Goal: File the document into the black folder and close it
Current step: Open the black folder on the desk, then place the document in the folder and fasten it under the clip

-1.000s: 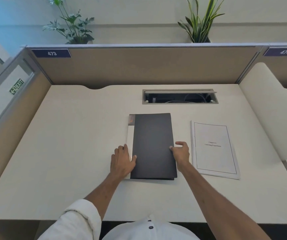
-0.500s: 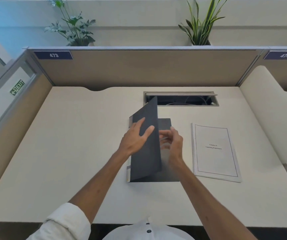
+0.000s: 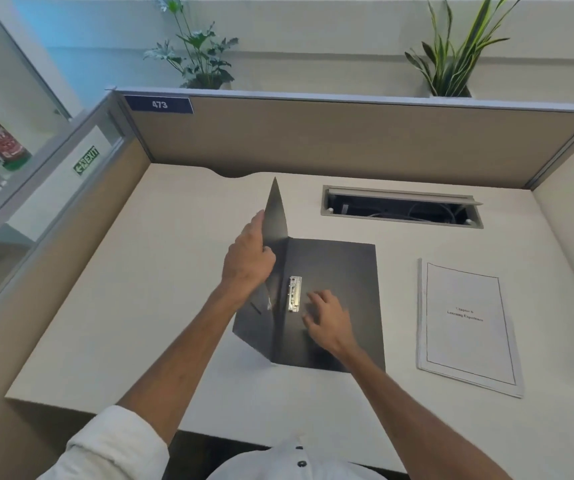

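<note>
left hand (image 3: pixel 248 258) lifts matte black folder (image 3: pixel 334 292) cover.

Bright, even light across the pale desk (image 3: pixel 160 289), soft and diffuse, no hard-edged shadows. A cool bluish cast sits on the wall at upper left, warmer tones to the right. The raised cover of the black folder (image 3: pixel 334 271) picks up a dull grey sheen, and the metal clip (image 3: pixel 294 293) glints. Faint shadow under the right hand (image 3: pixel 328 320), whose fingers smear with motion blur. Wide-angle bending bows the partition (image 3: pixel 347 140) and desk edges. The print on the document (image 3: pixel 465 323) is too soft to read cleanly.
</note>
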`<act>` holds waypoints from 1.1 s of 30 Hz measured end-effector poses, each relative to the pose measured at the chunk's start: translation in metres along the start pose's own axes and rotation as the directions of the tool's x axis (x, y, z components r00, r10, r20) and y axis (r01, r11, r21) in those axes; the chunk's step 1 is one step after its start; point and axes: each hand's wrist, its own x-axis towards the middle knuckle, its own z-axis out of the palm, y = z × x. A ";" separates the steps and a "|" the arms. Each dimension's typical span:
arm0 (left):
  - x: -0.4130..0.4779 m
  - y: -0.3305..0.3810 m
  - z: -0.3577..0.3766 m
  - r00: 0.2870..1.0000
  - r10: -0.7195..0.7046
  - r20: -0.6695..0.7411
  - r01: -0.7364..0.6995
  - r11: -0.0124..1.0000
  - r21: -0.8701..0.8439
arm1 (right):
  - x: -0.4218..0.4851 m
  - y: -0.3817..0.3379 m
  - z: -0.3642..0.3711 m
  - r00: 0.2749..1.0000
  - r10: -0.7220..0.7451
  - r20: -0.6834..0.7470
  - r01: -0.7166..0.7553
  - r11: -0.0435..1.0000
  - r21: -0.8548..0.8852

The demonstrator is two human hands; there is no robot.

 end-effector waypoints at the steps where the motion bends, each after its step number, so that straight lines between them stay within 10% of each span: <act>1: 0.001 -0.007 -0.002 1.000 -0.007 -0.006 0.008 0.997 0.082 | 0.001 0.003 0.005 0.998 -0.027 0.048 0.032 0.994 -0.102; 10: -0.007 -0.073 0.002 0.991 -0.134 -0.014 0.123 0.859 0.497 | 0.002 0.031 0.037 0.989 -0.034 0.142 0.087 0.919 -0.384; 33: -0.031 -0.145 0.061 0.917 -0.317 0.240 0.190 0.880 0.436 | 0.000 0.044 0.049 0.993 -0.038 0.116 0.082 0.913 -0.400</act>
